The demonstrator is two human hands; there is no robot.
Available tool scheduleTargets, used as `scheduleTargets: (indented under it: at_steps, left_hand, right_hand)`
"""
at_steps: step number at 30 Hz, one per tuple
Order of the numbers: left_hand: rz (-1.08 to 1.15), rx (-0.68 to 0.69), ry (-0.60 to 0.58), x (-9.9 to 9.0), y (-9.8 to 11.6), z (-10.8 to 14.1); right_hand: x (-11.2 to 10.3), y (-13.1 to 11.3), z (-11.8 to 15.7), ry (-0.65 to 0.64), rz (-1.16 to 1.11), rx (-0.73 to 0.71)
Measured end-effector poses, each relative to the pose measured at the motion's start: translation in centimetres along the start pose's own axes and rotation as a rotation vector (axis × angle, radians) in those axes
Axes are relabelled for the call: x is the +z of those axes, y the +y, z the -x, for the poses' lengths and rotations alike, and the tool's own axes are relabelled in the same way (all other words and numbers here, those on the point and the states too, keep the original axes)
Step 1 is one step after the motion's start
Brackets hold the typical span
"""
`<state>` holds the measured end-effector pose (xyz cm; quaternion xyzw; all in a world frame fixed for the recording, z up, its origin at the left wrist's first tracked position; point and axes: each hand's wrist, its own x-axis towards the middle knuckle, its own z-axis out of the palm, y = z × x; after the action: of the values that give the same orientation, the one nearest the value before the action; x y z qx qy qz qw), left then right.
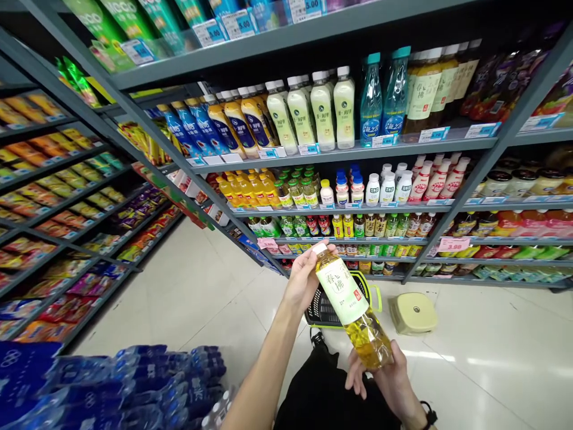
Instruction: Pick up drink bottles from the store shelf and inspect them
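A clear bottle of golden tea (342, 295) with a pale green label and white cap slants across the middle of the head view. My left hand (303, 279) grips it near the neck, fingers passing behind. At the bottle's base is my right hand (390, 375), its thumb against the side and its other fingers partly spread underneath. Behind the bottle, a black shopping basket (319, 307) with lime-green handles sits on the floor by my foot; the bottle hides part of its inside. Similar bottles with pale green labels (423, 89) stand on the shelf above.
Grey drink shelves (313, 152) rise in front of me, filled with bottles. A pale yellow-green stool (414, 312) stands right of the basket. Blue-wrapped water bottle packs (134, 388) are stacked at lower left. Snack shelves (80, 197) line the far left, across the tiled floor (197, 298).
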<state>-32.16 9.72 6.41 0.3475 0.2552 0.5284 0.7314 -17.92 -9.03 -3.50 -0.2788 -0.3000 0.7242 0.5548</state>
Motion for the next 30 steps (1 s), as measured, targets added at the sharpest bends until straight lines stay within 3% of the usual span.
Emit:
scheduleTargets:
  at_steps: [7,10,14,16,19,21,25,30]
  left_hand:
    - [0.066,-0.037,-0.07,-1.9,1.0,-2.5]
    - [0.137,-0.083,-0.062,-2.8,2.0,-3.7]
    - [0.263,-0.119,-0.032,-4.8,3.8,-5.4]
    - [0.316,-0.134,-0.027,-6.4,4.7,-6.3]
    - [0.393,-0.166,-0.053,-8.9,6.0,-7.5]
    - [0.437,-0.177,-0.077,-10.6,6.9,-8.2]
    - [0.489,-0.18,-0.106,-13.5,8.4,-9.6]
    - [0.506,-0.176,-0.116,-16.5,10.1,-11.6]
  right_hand:
    - [2.1,-0.1,-3.2,0.108,0.098,-0.101]
    - [2.6,0.6,-4.9,0.226,0.206,-0.157]
    - [3.4,1.9,-7.1,0.502,0.555,-0.275]
    - [3.9,2.1,-8.3,0.545,0.829,-0.404]
    - [4.7,1.7,-10.1,0.444,1.258,-0.726]
    - [4.9,1.4,-11.3,0.331,1.48,-0.858]
    - [5.0,1.7,-13.5,0.206,1.744,-0.9]
    - [6.6,3.5,-16.8,0.215,1.749,-0.903]
